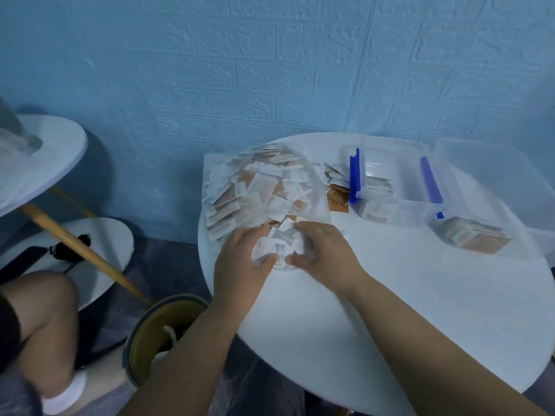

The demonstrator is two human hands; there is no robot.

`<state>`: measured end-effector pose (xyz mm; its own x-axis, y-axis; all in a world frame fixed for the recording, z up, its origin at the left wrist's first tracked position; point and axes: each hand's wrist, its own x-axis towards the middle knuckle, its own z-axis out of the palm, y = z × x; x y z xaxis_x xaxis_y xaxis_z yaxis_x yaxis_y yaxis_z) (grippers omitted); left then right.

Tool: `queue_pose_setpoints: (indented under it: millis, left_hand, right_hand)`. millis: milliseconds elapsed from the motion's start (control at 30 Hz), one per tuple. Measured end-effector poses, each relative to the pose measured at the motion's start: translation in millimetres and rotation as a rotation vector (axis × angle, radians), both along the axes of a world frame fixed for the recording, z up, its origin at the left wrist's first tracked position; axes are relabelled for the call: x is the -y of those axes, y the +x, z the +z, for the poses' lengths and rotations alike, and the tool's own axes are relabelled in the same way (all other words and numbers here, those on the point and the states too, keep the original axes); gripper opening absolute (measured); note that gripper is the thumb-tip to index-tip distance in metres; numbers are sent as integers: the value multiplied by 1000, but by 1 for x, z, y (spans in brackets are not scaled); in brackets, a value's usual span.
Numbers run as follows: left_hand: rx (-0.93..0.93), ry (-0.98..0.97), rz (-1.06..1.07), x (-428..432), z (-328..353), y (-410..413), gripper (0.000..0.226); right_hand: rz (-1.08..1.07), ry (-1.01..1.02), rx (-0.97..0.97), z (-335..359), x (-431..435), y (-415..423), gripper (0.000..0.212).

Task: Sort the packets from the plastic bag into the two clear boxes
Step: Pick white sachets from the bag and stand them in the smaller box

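A clear plastic bag (255,187) full of white and brown packets lies at the left of the round white table (390,310). At its near mouth my left hand (243,265) and my right hand (324,256) gather a small bunch of white packets (277,244) between them, fingers curled round it. Right of the bag stand two clear boxes: one with blue latches (393,187) holding a few packets, and a nearer one (474,232) with a stack of brown and white packets. A few loose brown packets (338,193) lie between bag and box.
A clear lid (492,169) leans behind the boxes near the blue wall. On the floor at left are a yellow-lined bin (162,328), a wooden stick (75,244) and two smaller white round tables (99,259). Another person's leg (39,319) is at bottom left.
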<state>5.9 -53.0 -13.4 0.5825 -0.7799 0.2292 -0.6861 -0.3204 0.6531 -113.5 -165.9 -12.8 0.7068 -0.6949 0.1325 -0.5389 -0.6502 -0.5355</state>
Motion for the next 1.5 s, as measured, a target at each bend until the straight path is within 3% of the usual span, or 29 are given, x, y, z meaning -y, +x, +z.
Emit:
queue_pose_setpoints:
  millis: [133,267,400,600,767,1000,1133,1300,1400,1500]
  left_hand:
    - [-217,-126,101,-6,3,0,37]
    - [-212,-144,128,-6,2,-1,20]
    - [-227,-160,178,-2,1,-4,8]
    - [-276,-156,88,-4,2,-3,9]
    - [-195,-77,-21,1,-3,0,29]
    - [-229,-58,-32,-1,0,0,34]
    - [-273,-55,18,-2,0,-1,37]
    - [-248,-46,-17,-2,-1,0,37]
    - [-290,-148,155,-4,-1,0,36]
    - [-354,-211,243,-4,0,-1,37]
  right_hand:
    - [-23,54,268,-9,-1,-9,54]
    - [34,85,369,-10,-5,-13,45]
    - [-38,259,425,-9,-7,-17,25]
    - [-182,385,515,-7,-4,-15,15]
    - [-147,402,406,-2,-3,-13,15]
    - [-122,673,590,12,-1,-13,11]
    - [-59,649,537,11,-7,-6,12]
    - [-46,430,458,7,-8,6,19]
    - [41,138,138,0,3,7,47]
    - [100,102,-26,1,10,6,72]
